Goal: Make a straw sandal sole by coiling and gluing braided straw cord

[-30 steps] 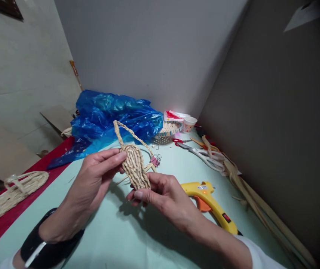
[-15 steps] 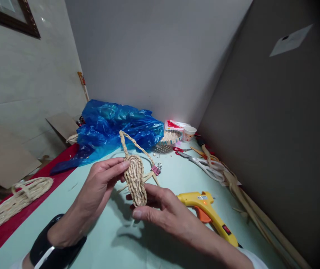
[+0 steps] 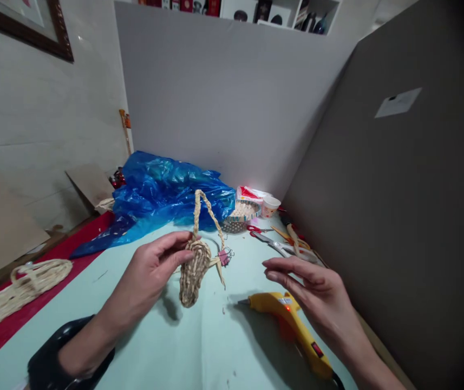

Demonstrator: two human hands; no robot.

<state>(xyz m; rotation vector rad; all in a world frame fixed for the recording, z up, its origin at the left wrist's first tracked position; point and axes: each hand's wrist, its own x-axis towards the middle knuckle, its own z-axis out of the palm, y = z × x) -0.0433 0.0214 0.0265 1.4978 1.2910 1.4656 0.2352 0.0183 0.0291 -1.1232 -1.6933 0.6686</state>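
A coiled straw braid (image 3: 195, 273), shaped like a small shoe sole, is pinched between the thumb and fingers of my left hand (image 3: 150, 271) above the table. From its top, a loose length of braid (image 3: 209, 208) loops up and back down to a pink binder clip (image 3: 224, 257), with loose straw ends beside it. My right hand (image 3: 313, 287) is apart from the braid, its fingers stretched forward and thumb near the index finger; nothing shows in them. Just below that hand, a yellow hot glue gun (image 3: 296, 325) lies on the table with its nozzle pointing left.
Blue plastic sheeting (image 3: 167, 184) is heaped at the back left, beside a woven basket (image 3: 246, 210) and a paper cup (image 3: 271, 206). Scissors (image 3: 274, 244) lie at the right near the grey partition (image 3: 390, 206). A straw bundle (image 3: 24, 284) rests on red cloth at left.
My right hand has let go of the straw braid and moved right, over the glue gun. The braid has tilted in my left hand, and the view has tipped upward, bringing shelves into sight.
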